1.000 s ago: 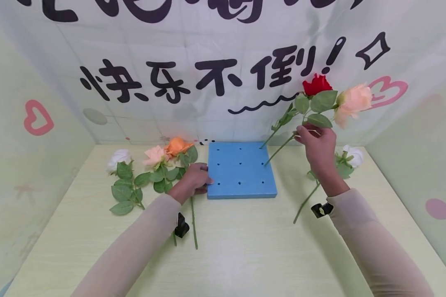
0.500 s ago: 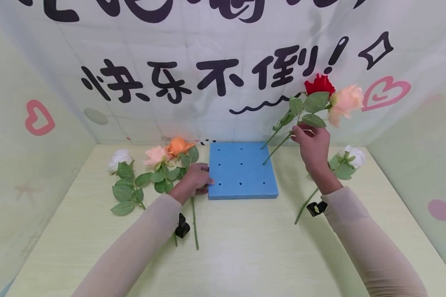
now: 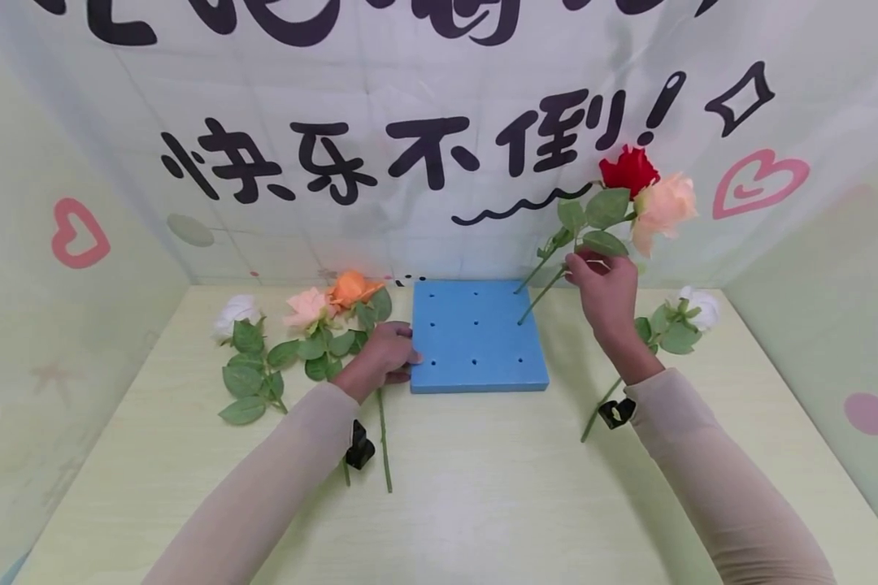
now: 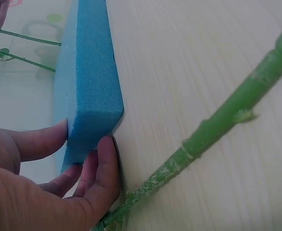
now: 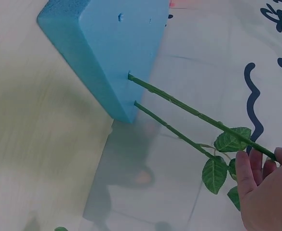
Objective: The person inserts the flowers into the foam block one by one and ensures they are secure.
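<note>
My right hand (image 3: 609,299) pinches the stem of a pale pink artificial rose (image 3: 664,213) just under its leaves. This stem (image 5: 196,113) leans right, its lower end in the middle hole of the right column of a blue foam block (image 3: 449,345). Behind it a red rose (image 3: 629,169) stands tilted in the back right hole. My left hand (image 3: 384,356) holds the block's left edge, thumb on the top face and fingers against the side. In the left wrist view, the green stem (image 4: 218,118) of a lying flower passes close to these fingers.
On the table left of the block lie a white rose (image 3: 236,315), a pink rose (image 3: 309,309) and an orange rose (image 3: 352,288). Another white rose (image 3: 698,310) lies at the right, partly behind my right forearm. A printed cloth wall (image 3: 322,236) rises behind the block.
My right hand has moved left and slightly down with the pink rose, whose stem now leans less. The pink bloom is closer to the red one. My left hand stays on the block.
</note>
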Demonstrator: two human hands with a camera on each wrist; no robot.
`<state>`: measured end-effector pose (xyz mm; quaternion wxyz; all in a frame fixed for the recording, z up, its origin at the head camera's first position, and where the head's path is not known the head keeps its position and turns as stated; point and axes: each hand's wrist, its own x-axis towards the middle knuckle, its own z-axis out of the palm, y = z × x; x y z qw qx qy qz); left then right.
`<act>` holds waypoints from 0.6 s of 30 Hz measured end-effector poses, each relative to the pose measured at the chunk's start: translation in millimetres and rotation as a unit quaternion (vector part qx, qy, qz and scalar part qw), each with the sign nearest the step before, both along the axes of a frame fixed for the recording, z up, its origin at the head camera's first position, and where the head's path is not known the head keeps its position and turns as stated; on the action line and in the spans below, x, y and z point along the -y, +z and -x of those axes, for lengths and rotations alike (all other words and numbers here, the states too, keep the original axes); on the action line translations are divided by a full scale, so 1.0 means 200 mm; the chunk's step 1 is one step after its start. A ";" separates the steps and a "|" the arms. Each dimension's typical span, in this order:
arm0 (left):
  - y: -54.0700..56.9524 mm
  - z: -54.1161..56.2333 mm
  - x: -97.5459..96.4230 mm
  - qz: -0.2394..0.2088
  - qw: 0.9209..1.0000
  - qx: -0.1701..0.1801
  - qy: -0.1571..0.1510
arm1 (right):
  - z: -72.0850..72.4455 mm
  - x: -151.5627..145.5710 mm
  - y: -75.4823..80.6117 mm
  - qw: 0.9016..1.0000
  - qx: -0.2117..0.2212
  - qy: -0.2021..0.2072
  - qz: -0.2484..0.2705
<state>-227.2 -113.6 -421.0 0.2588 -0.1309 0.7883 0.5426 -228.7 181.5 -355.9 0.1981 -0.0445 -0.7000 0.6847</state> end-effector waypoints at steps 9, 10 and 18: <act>-0.01 0.00 0.00 0.002 1.000 -0.001 0.001 | 0.01 0.01 -0.02 0.998 0.007 -0.010 -0.055; -0.01 0.00 0.00 0.002 1.000 -0.001 0.000 | 0.00 0.01 -0.02 0.998 0.008 -0.011 -0.057; 0.00 0.01 0.00 -0.002 1.000 0.001 -0.006 | 0.02 -0.02 -0.03 0.999 0.019 -0.015 -0.032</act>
